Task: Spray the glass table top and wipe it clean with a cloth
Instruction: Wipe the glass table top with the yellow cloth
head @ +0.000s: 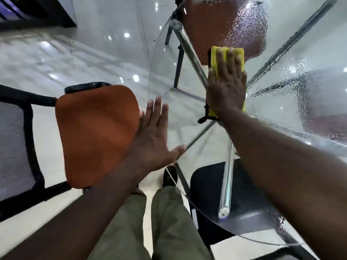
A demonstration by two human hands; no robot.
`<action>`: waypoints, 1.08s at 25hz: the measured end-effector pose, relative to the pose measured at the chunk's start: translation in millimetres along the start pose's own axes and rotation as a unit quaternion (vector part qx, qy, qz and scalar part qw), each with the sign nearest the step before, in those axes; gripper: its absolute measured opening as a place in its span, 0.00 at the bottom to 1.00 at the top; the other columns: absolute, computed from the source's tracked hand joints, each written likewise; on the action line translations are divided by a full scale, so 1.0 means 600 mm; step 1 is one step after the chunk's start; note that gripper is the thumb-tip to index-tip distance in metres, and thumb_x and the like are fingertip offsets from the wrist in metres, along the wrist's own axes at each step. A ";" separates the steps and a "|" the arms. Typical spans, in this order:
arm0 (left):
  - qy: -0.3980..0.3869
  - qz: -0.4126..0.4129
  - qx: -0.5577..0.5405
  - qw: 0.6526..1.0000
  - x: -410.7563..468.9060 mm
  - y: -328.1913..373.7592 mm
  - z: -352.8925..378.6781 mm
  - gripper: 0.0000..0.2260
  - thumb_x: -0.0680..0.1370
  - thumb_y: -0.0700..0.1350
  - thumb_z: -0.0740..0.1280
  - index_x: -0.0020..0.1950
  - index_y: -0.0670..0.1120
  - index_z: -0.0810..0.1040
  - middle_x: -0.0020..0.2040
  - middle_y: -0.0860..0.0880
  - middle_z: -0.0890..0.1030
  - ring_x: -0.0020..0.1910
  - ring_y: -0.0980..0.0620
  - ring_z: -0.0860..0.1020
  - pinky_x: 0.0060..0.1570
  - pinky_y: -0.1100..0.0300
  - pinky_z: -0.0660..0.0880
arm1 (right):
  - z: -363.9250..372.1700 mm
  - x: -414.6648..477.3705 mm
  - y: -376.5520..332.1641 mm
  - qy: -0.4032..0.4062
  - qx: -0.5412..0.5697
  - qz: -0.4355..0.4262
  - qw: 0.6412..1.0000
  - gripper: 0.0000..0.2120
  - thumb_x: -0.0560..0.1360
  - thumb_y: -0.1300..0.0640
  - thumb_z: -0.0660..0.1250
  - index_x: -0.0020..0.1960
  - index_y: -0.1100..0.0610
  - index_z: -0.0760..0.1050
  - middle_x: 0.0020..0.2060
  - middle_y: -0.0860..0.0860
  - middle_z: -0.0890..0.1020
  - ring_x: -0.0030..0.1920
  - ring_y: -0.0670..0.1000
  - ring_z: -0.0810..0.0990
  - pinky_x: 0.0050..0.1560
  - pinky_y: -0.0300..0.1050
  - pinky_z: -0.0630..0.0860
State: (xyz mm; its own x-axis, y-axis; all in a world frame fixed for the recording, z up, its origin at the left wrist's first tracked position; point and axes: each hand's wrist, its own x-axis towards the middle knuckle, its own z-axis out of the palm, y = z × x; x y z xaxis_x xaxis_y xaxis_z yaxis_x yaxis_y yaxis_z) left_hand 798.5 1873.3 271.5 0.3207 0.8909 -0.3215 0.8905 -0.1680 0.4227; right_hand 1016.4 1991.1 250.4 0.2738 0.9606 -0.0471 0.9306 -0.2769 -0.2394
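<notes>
1. I see the yellow cloth [214, 57] lying flat on the glass table top [180, 117], a little in from its left rim.
2. My view shows the right hand [226, 89] pressing down on the cloth. Its fingers are straight and close together, and yellow peeks out past the fingertips and by the wrist.
3. The left hand [154, 139] is at the table top's left rim, well apart from the cloth. Its fingers are straight and spread, and it holds nothing. I cannot tell if it touches the glass.
4. The right hand hides most of the cloth. A black strap [205, 119] sticks out at its near end.
5. Water drops [281, 53] cover the far and right parts of the glass and blur what lies under it.
6. I count two hands and one cloth.
7. I count three clear chair seats: an orange seat [97, 132] left of the table top, an orange one [225, 25] under its far side, and a black one [206, 184] under its near side. A fourth reddish shape [326, 124] under the wet glass is hard to make out.
8. I count three thick shiny legs [227, 181] under the glass.
</notes>
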 end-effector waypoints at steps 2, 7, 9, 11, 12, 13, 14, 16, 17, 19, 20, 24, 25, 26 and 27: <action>0.047 0.019 -0.001 0.999 0.027 0.023 0.006 0.44 0.82 0.65 0.57 0.84 0.42 0.39 0.84 0.46 0.33 0.82 0.48 0.32 0.81 0.47 0.37 | -0.008 -0.045 0.005 -0.011 -0.010 -0.045 0.999 0.29 0.87 0.40 0.49 0.87 0.40 0.50 0.87 0.46 0.51 0.87 0.50 0.48 0.85 0.57 0.50; 0.077 0.087 0.067 0.991 0.071 0.048 0.046 0.38 0.85 0.63 0.52 0.85 0.40 0.44 0.85 0.43 0.42 0.84 0.45 0.40 0.82 0.44 0.46 | -0.035 -0.031 0.131 -0.044 -0.085 -0.307 0.947 0.27 0.89 0.41 0.52 0.86 0.40 0.54 0.87 0.45 0.55 0.87 0.49 0.52 0.84 0.57 0.56; 0.077 0.098 0.105 0.987 0.073 0.043 0.060 0.40 0.84 0.66 0.51 0.84 0.40 0.43 0.85 0.42 0.42 0.84 0.45 0.40 0.82 0.44 0.46 | -0.032 0.000 0.129 -0.019 -0.041 -0.121 0.992 0.28 0.87 0.41 0.51 0.86 0.40 0.53 0.87 0.45 0.54 0.87 0.49 0.51 0.85 0.56 0.53; 0.072 0.104 0.126 0.984 0.077 0.048 0.064 0.40 0.84 0.67 0.49 0.84 0.40 0.42 0.85 0.43 0.40 0.84 0.46 0.40 0.82 0.43 0.46 | -0.031 0.005 0.112 0.008 -0.012 -0.007 1.000 0.29 0.87 0.41 0.49 0.87 0.42 0.51 0.87 0.47 0.52 0.87 0.50 0.49 0.85 0.57 0.51; 0.070 0.104 0.132 0.983 0.075 0.052 0.063 0.41 0.84 0.67 0.48 0.84 0.40 0.41 0.85 0.43 0.40 0.84 0.46 0.40 0.82 0.42 0.47 | -0.031 -0.011 0.106 0.011 -0.008 0.012 1.000 0.29 0.87 0.41 0.49 0.87 0.43 0.50 0.87 0.47 0.51 0.87 0.51 0.49 0.85 0.58 0.51; 0.073 0.100 0.142 0.982 0.074 0.052 0.063 0.41 0.84 0.67 0.48 0.84 0.40 0.41 0.85 0.43 0.40 0.84 0.46 0.40 0.82 0.42 0.47 | -0.027 -0.038 0.098 0.008 -0.006 0.021 1.000 0.30 0.87 0.41 0.48 0.87 0.43 0.49 0.87 0.48 0.50 0.87 0.52 0.48 0.85 0.59 0.51; 0.072 0.095 0.152 0.981 0.077 0.052 0.062 0.41 0.84 0.67 0.48 0.84 0.40 0.41 0.85 0.43 0.39 0.84 0.46 0.40 0.81 0.42 0.48 | -0.025 -0.070 0.092 -0.003 -0.013 0.014 1.000 0.30 0.87 0.41 0.47 0.87 0.43 0.47 0.88 0.47 0.48 0.87 0.52 0.46 0.85 0.59 0.50; 0.059 0.086 0.151 0.983 0.081 0.056 0.060 0.41 0.84 0.67 0.49 0.84 0.40 0.41 0.85 0.43 0.40 0.84 0.46 0.40 0.81 0.41 0.48 | -0.021 -0.133 0.091 -0.029 -0.048 -0.046 0.997 0.30 0.87 0.41 0.47 0.88 0.43 0.45 0.87 0.46 0.46 0.87 0.51 0.45 0.85 0.58 0.49; 0.057 0.085 0.155 0.983 0.080 0.056 0.061 0.41 0.84 0.67 0.49 0.84 0.40 0.41 0.85 0.43 0.40 0.84 0.46 0.40 0.81 0.41 0.48 | -0.019 -0.148 0.098 -0.037 -0.060 -0.089 0.993 0.30 0.87 0.41 0.48 0.88 0.43 0.46 0.88 0.46 0.46 0.87 0.51 0.45 0.85 0.57 0.49; 0.064 0.085 0.171 0.979 0.080 0.053 0.067 0.40 0.84 0.67 0.48 0.84 0.40 0.40 0.85 0.42 0.40 0.84 0.46 0.40 0.81 0.41 0.48 | -0.024 -0.105 0.112 -0.037 -0.066 -0.168 0.983 0.29 0.88 0.41 0.49 0.87 0.43 0.49 0.87 0.47 0.50 0.87 0.51 0.48 0.85 0.57 0.52; 0.062 0.089 0.172 0.979 0.081 0.052 0.069 0.40 0.84 0.67 0.47 0.84 0.39 0.40 0.85 0.42 0.39 0.84 0.45 0.40 0.81 0.40 0.47 | -0.025 -0.063 0.113 -0.030 -0.062 -0.204 0.977 0.29 0.88 0.41 0.49 0.87 0.42 0.50 0.87 0.47 0.52 0.87 0.51 0.50 0.84 0.57 0.54; 0.060 0.096 0.180 0.977 0.082 0.052 0.073 0.40 0.84 0.66 0.48 0.84 0.39 0.40 0.85 0.42 0.39 0.84 0.45 0.40 0.81 0.40 0.47 | -0.014 0.073 0.079 -0.024 -0.050 -0.270 0.961 0.28 0.88 0.39 0.50 0.87 0.41 0.53 0.87 0.46 0.55 0.87 0.50 0.52 0.85 0.56 0.52; 0.055 0.093 0.183 0.977 0.082 0.053 0.071 0.40 0.84 0.66 0.48 0.84 0.39 0.40 0.85 0.42 0.39 0.84 0.45 0.40 0.81 0.40 0.47 | -0.016 0.071 0.078 -0.023 -0.042 -0.248 0.968 0.28 0.88 0.39 0.50 0.87 0.41 0.53 0.87 0.46 0.55 0.87 0.50 0.52 0.85 0.56 0.52; 0.048 0.089 0.186 0.977 0.080 0.054 0.067 0.40 0.84 0.66 0.48 0.84 0.39 0.39 0.85 0.42 0.38 0.84 0.45 0.39 0.81 0.40 0.47 | -0.023 0.049 0.086 -0.019 -0.031 -0.209 0.977 0.28 0.87 0.38 0.50 0.87 0.41 0.53 0.87 0.46 0.55 0.87 0.50 0.52 0.85 0.56 0.53; 0.044 0.087 0.185 0.978 0.080 0.056 0.064 0.40 0.84 0.66 0.48 0.83 0.39 0.38 0.84 0.42 0.37 0.84 0.46 0.38 0.81 0.40 0.47 | -0.030 0.011 0.101 -0.018 -0.024 -0.154 0.988 0.29 0.87 0.38 0.50 0.87 0.40 0.52 0.87 0.45 0.53 0.87 0.49 0.51 0.85 0.56 0.53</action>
State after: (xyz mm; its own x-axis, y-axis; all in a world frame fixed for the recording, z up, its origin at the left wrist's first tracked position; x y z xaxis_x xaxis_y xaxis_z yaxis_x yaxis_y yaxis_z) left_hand 856.1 1894.2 237.7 0.4632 0.8654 -0.1908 0.8860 -0.4470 0.1236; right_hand 1078.9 1980.0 253.2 -0.0333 0.9993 -0.0146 0.9791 0.0296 -0.2012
